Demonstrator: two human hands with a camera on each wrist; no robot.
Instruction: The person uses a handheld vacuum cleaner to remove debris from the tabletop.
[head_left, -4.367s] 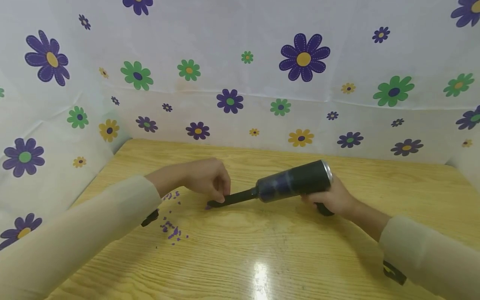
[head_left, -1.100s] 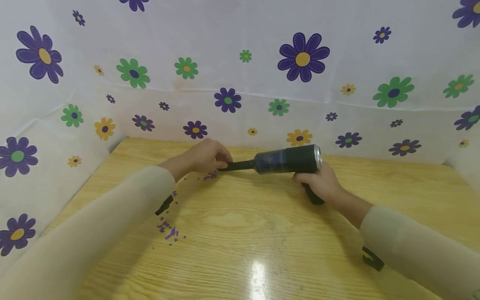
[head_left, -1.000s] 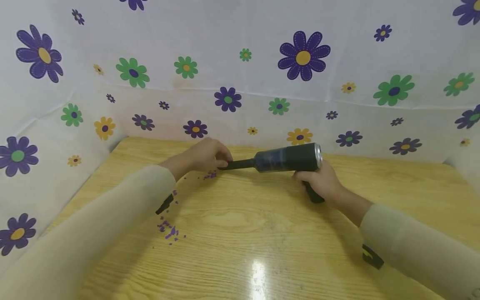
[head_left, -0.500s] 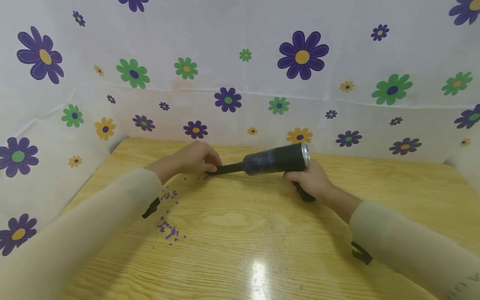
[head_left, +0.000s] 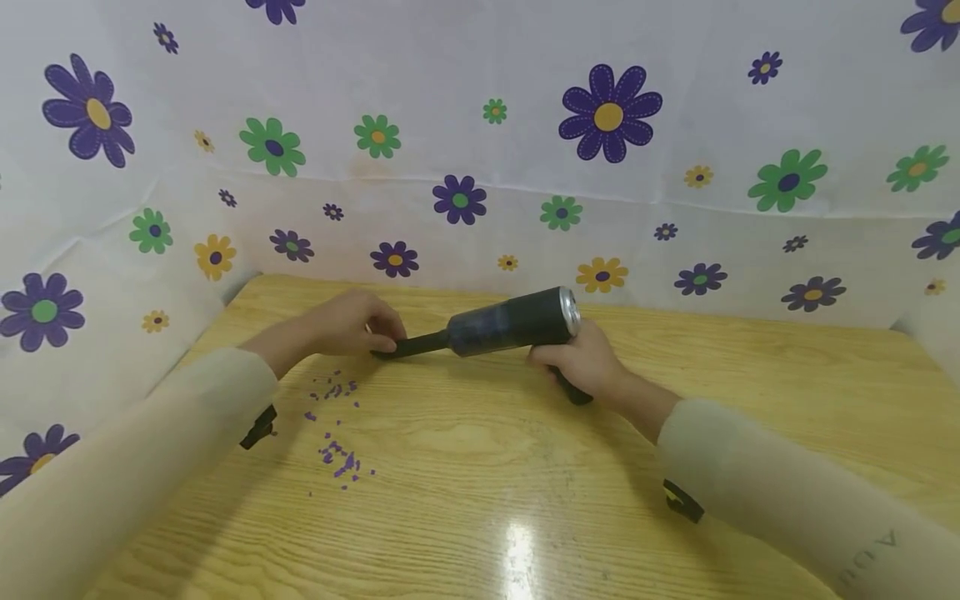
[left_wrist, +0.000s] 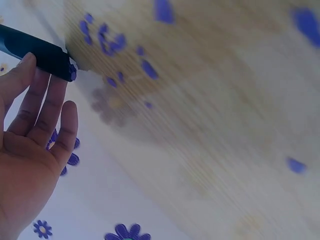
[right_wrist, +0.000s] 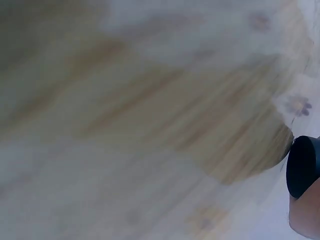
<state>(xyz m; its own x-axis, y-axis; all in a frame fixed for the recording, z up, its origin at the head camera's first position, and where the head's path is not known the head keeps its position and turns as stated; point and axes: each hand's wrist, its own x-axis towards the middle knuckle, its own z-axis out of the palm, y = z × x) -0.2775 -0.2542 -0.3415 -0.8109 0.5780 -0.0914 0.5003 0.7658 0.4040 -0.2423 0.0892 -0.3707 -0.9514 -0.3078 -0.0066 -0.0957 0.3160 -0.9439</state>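
Note:
A black handheld vacuum cleaner [head_left: 502,323] with a clear dust cup and silver end cap spans the space between my hands. My right hand [head_left: 585,358] grips its handle; in the right wrist view only the dark round end of the handle [right_wrist: 302,167] and a bit of hand show. My left hand [head_left: 348,323] pinches the narrow nozzle [head_left: 416,344] near its tip, thumb on one side and fingers on the other. In the left wrist view a purple scrap [left_wrist: 73,73] sits at the nozzle's mouth. Purple scraps [head_left: 345,461] lie scattered on the wooden table [head_left: 465,483].
More purple scraps [head_left: 337,389] lie closer to the left forearm. A white cloth [head_left: 495,158] printed with flowers hangs behind and left of the table. Black straps [head_left: 260,427] sit at both sleeve cuffs.
Both hands and the vacuum cleaner have moved left along the table's far side. Purple scraps seen near the nozzle a second ago no longer show there.

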